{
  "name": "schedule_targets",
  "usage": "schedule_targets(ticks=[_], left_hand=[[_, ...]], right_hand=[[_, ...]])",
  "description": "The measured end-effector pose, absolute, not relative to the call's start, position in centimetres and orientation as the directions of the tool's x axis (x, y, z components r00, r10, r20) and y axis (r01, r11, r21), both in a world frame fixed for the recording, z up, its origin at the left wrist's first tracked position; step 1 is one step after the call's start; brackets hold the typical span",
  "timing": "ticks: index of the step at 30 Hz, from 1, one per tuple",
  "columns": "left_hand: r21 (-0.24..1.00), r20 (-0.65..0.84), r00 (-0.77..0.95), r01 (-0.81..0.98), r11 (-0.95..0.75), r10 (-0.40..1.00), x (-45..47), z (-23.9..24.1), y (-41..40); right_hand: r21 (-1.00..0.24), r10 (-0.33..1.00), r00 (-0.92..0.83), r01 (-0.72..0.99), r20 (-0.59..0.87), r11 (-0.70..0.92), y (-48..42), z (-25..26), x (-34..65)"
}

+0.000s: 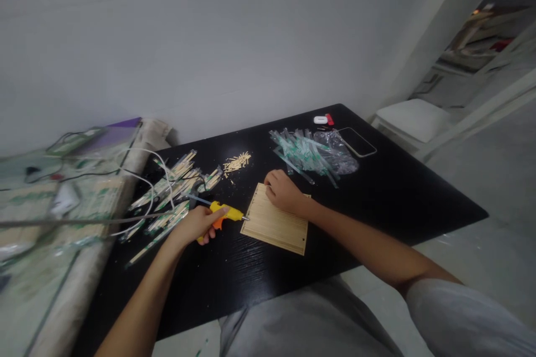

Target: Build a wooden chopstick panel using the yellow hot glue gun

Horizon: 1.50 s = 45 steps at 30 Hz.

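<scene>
My left hand (197, 224) grips a yellow and orange glue gun (224, 215), its nozzle touching the left edge of a flat panel of glued wooden sticks (276, 222) on the black table (377, 195). My right hand (282, 191) rests on the panel's far edge with fingers curled, pressing it down. A white cord runs from the gun toward the left.
Packets of wrapped wooden sticks (171, 189) lie left of the gun, with a small heap of loose sticks (237, 163) behind. Empty green wrappers (307, 152), a phone (357, 141) and a white and red small item (323, 119) sit at the far right. A cluttered bench (50, 201) stands at left.
</scene>
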<state>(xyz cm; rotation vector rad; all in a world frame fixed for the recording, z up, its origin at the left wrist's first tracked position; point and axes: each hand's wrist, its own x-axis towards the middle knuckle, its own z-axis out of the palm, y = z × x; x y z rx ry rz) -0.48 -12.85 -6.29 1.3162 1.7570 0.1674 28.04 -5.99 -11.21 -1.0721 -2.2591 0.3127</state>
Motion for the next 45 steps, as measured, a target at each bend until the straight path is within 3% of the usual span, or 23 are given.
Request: schedule_targets(ticks=[26, 45], left_hand=[[0.555, -0.618, -0.055, 0.675, 0.485, 0.784, -0.7, -5.3, -15.5], [0.551, -0.494, -0.059, 0.75, 0.365, 0.868, 1.2, -6.2, -11.8]], right_hand=[[-0.457, 0.774, -0.482, 0.625, 0.411, 0.632, -6.0, -11.2, 28.0], [-0.514, 0.768, -0.444, 0.572, 0.461, 0.64, -5.6, -11.7, 28.1]])
